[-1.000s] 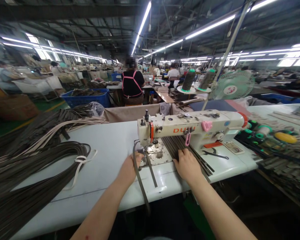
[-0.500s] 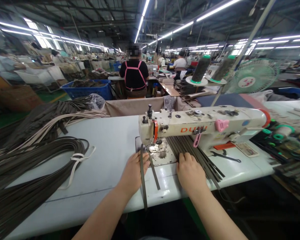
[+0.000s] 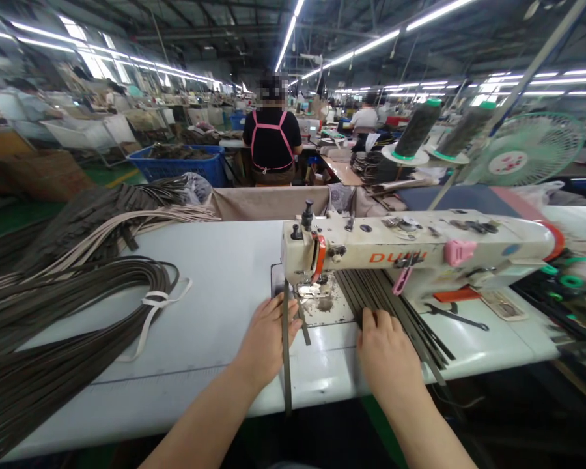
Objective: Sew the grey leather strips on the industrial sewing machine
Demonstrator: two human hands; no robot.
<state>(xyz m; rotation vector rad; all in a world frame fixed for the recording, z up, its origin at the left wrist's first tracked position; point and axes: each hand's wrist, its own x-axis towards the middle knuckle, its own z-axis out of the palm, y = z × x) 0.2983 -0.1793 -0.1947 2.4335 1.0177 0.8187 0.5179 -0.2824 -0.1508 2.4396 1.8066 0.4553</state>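
At the needle end of the sewing machine [image 3: 420, 241], my left hand [image 3: 266, 339] is closed on a narrow dark strap [image 3: 287, 378]. The strap hangs down over the table's front edge, and its upper end runs to the presser foot. Beside my fingers, a short dark strap end [image 3: 305, 331] lies on the worn metal needle plate [image 3: 329, 306]. My right hand [image 3: 388, 345], fingers curled together, rests on the left side of a row of dark straps [image 3: 405, 312] under the machine arm. The fingertips of this hand are partly hidden.
A bundle of dark straps [image 3: 102, 312], tied with a white band [image 3: 151, 309], covers the table's left side. A wrench [image 3: 461, 319] lies right of the straps. Thread cones [image 3: 420, 130] and a green fan [image 3: 527, 153] stand behind. A person [image 3: 272, 140] sits further ahead.
The short strap end has drawn up towards the needle, and less of it shows. Both hands keep about the same places at the machine. The camera view has shifted slightly left.
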